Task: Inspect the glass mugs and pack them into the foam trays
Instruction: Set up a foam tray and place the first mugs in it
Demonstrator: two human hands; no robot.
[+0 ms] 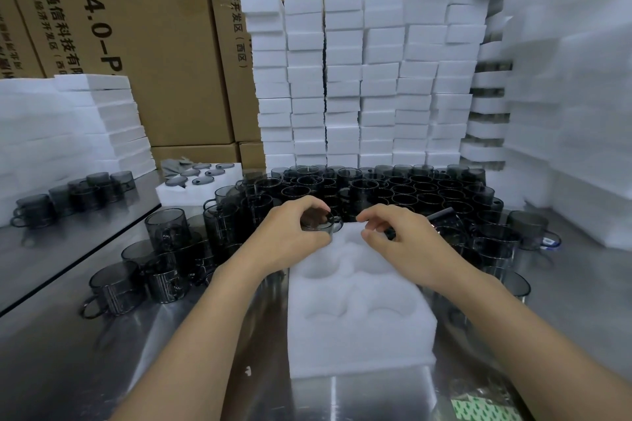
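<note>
- Grey smoked-glass mug [319,220] with a side handle sat in the grip of the left hand [294,232], whose fingers curled over its rim from above. The handle pointed toward the other hand.
- That mug was at the far-left corner of the white foam tray [359,328], over the far-left pocket.
- The right hand [400,239] hung over the tray's far-right corner with its fingers curled inward. Something dark showed under the fingertips, but whether the hand pinched it could not be told.
- The two hands were close together but not touching.
- The tray lay flat on the shiny steel table [102,369], its moulded pockets showing as soft hollows.
- A dense crowd of dark glass mugs [410,188] stood just behind the tray, with more mugs at the left [116,287] and along the right.
- A second foam tray [195,178], further back at the left, had mugs seated in its pockets.
- Tall stacks of white foam blocks [342,79] rose behind the mugs, and brown cardboard cartons [154,44] stood behind those.
</note>
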